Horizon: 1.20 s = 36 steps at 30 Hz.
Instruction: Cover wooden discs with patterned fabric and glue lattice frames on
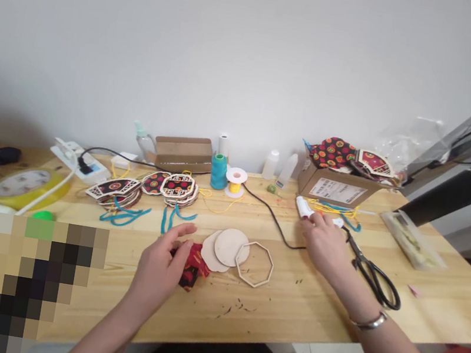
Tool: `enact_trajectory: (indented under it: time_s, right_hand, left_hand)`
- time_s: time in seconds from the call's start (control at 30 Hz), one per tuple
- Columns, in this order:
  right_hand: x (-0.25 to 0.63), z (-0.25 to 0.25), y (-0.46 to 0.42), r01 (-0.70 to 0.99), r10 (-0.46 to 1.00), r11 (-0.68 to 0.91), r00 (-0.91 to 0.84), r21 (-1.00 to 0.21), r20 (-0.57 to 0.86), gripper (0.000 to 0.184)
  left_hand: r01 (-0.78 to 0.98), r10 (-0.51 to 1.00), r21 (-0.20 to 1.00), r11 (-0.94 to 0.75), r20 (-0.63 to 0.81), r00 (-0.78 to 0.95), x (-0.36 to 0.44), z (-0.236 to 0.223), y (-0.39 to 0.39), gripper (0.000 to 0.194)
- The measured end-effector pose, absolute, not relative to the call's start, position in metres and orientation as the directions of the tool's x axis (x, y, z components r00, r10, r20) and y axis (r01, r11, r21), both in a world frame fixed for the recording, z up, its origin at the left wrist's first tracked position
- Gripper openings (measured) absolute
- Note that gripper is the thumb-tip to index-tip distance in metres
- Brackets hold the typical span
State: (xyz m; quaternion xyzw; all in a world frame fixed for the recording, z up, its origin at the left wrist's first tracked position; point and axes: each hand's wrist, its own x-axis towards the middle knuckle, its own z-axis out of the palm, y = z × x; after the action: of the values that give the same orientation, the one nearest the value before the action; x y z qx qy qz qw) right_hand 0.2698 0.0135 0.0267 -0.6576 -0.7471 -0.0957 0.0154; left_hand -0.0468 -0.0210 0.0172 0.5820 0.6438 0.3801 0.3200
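My left hand [162, 260] rests on the wooden table [295, 305] with its fingers loosely curled over a red and black patterned cloth piece [193, 266]. Just right of it lie round wooden discs [226, 248] and an octagonal wooden frame [255, 264]. My right hand [322, 241] reaches forward, palm down, fingertips touching a small white tube [303, 207] near yellow and teal cords [337, 210]. Whether the fingers close round the tube is unclear. A bracelet sits on that wrist.
Black scissors [374, 273] lie right of my right hand. A cardboard box [337, 183] holds patterned pieces. Finished fan-shaped ornaments [148, 186], a teal thread spool [219, 171], a yellow spool [235, 181], bottles [279, 167], a power strip [81, 163] and a tape roll [22, 185] stand along the back.
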Motion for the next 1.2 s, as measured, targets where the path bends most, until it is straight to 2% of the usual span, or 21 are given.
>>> enact_trajectory:
  time_s: [0.1,0.13,0.17,0.2,0.27,0.3,0.37,0.47,0.53,0.6,0.67,0.87,0.97,1.07,1.13,1.2]
  right_hand:
    - [0.266,0.029,0.009,0.991,0.975,0.111,-0.123,0.075,0.184,0.022]
    - [0.259,0.030,0.005,0.990,0.970,0.140,-0.137,0.000,0.201,0.022]
    - [0.250,0.032,0.001,0.977,0.965,0.179,-0.153,-0.112,0.212,0.022]
    - [0.239,0.033,-0.003,0.923,0.960,0.231,-0.166,-0.306,0.224,0.022]
    - [0.214,0.035,-0.012,0.672,0.972,0.235,-0.172,-0.702,0.162,0.030]
    - [0.201,0.036,-0.016,0.526,0.977,0.185,-0.190,-0.830,0.097,0.038]
    - [0.178,0.037,-0.022,0.255,0.959,0.016,-0.277,-0.967,-0.057,0.053]
    - [0.156,0.036,-0.026,-0.056,0.861,-0.284,-0.454,-0.957,-0.229,0.062]
    - [0.149,0.034,-0.027,-0.177,0.832,-0.390,-0.488,-0.904,-0.264,0.054]
    - [0.147,0.030,-0.025,-0.232,0.862,-0.395,-0.427,-0.889,-0.272,0.037]
    - [0.150,0.026,-0.022,-0.244,0.904,-0.365,-0.324,-0.899,-0.279,0.030]
    - [0.176,0.024,-0.009,-0.271,0.957,-0.290,-0.081,-0.918,-0.278,0.036]
    - [0.201,0.027,-0.006,-0.128,0.979,-0.196,0.031,-0.972,-0.202,0.034]
    - [0.237,0.028,-0.010,0.169,0.988,-0.154,0.001,-0.973,-0.156,0.032]
    - [0.262,0.026,-0.015,0.399,0.978,-0.157,-0.067,-0.903,-0.200,0.030]
    - [0.279,0.026,-0.022,0.695,0.981,-0.132,-0.013,-0.707,-0.195,0.027]
  left_hand:
    - [0.340,0.985,0.939,0.047,0.012,-0.170,-0.050,0.027,-0.023,0.039]
    - [0.289,0.984,0.956,0.037,0.016,-0.178,-0.050,0.030,-0.024,0.038]
    - [0.243,0.984,0.970,0.016,0.029,-0.177,-0.049,0.034,-0.026,0.036]
    - [0.198,0.985,0.980,-0.014,0.047,-0.164,-0.048,0.036,-0.029,0.034]
    - [0.107,0.993,0.992,-0.060,0.071,-0.096,-0.044,0.040,-0.036,0.032]
    - [0.063,0.996,0.996,-0.070,0.073,-0.050,-0.042,0.041,-0.039,0.031]
    - [-0.009,0.997,0.998,-0.066,0.067,0.029,-0.036,0.039,-0.044,0.030]
    - [-0.034,0.997,0.999,-0.041,0.043,0.061,-0.028,0.034,-0.048,0.029]
    - [-0.006,0.999,1.000,-0.011,0.012,0.037,-0.025,0.030,-0.047,0.031]
    - [0.020,1.000,0.999,0.026,-0.026,0.015,-0.024,0.026,-0.045,0.034]
    - [0.017,0.998,0.998,0.066,-0.066,0.007,-0.024,0.024,-0.041,0.037]
    - [-0.109,0.987,0.982,0.156,-0.159,-0.024,-0.028,0.022,-0.030,0.034]
    - [-0.126,0.985,0.980,0.155,-0.162,-0.053,-0.033,0.024,-0.024,0.034]
    - [-0.061,0.986,0.986,0.153,-0.157,-0.058,-0.040,0.028,-0.017,0.036]
    - [0.002,0.987,0.989,0.151,-0.150,-0.056,-0.043,0.030,-0.014,0.038]
    - [0.073,0.988,0.986,0.147,-0.144,-0.053,-0.044,0.031,-0.011,0.040]
